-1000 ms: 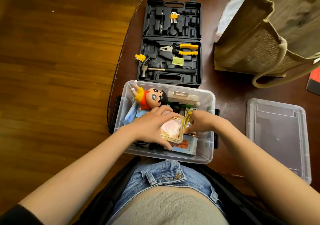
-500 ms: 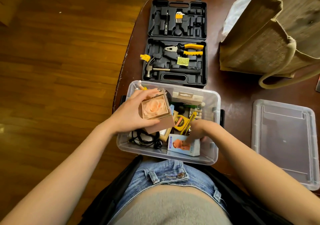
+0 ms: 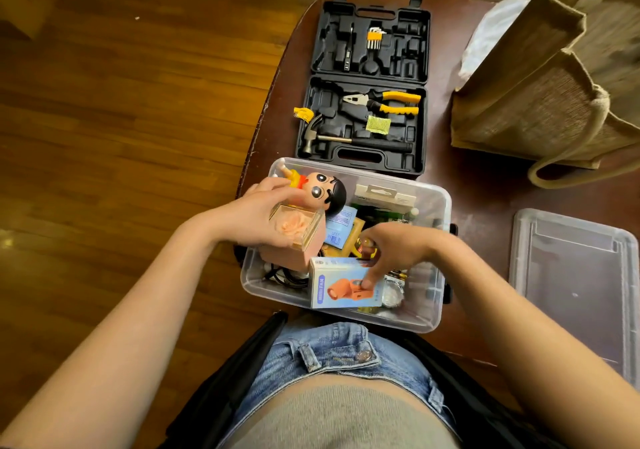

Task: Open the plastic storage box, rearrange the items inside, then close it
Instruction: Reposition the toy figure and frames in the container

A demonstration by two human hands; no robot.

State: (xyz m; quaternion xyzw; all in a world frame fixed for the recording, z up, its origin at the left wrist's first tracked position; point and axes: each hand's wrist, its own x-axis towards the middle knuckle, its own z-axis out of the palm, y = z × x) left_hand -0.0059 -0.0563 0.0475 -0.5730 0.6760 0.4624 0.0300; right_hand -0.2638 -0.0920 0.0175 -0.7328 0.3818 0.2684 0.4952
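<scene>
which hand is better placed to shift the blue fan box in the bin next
Right. The right hand already has fingertips on the blue fan box, while the left hand is occupied gripping the rose box.

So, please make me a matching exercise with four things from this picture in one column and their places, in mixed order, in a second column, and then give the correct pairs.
Things:
1. clear plastic lid
2. yellow-handled pliers
3. pink box with a peach rose
4. light blue cardboard fan box

Places:
A. held in the left hand above the clear plastic storage box
B. flat on the table, right of the storage box
C. under the right hand's fingertips, inside the storage box
D. in the open black tool case

Pairs: 1-B, 2-D, 3-A, 4-C
</scene>
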